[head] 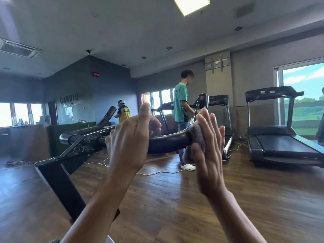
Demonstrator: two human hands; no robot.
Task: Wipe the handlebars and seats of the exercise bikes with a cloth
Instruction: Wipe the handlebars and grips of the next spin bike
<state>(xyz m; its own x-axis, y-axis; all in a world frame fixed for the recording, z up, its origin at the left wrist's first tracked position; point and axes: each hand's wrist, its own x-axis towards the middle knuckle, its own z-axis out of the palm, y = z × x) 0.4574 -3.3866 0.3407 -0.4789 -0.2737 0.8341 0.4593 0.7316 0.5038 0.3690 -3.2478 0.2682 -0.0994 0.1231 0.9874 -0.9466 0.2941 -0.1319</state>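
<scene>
The black handlebar (166, 143) of an exercise bike curves across the middle of the view, with its horns rising at the left and right ends. My left hand (129, 137) grips the bar near its centre, fingers curled over the top. My right hand (208, 149) presses a grey cloth (197, 135) against the bar's right bend, fingers straight and upright, thumb under the cloth. The bike's black stem (59, 183) runs down to the lower left. No seat is in view.
A person in a teal shirt (181, 109) stands just beyond the handlebar by a treadmill (215, 106). Another treadmill (280, 137) stands at the right by a window. A second person in yellow (123, 112) is far back. White cables (157, 172) lie on the wooden floor.
</scene>
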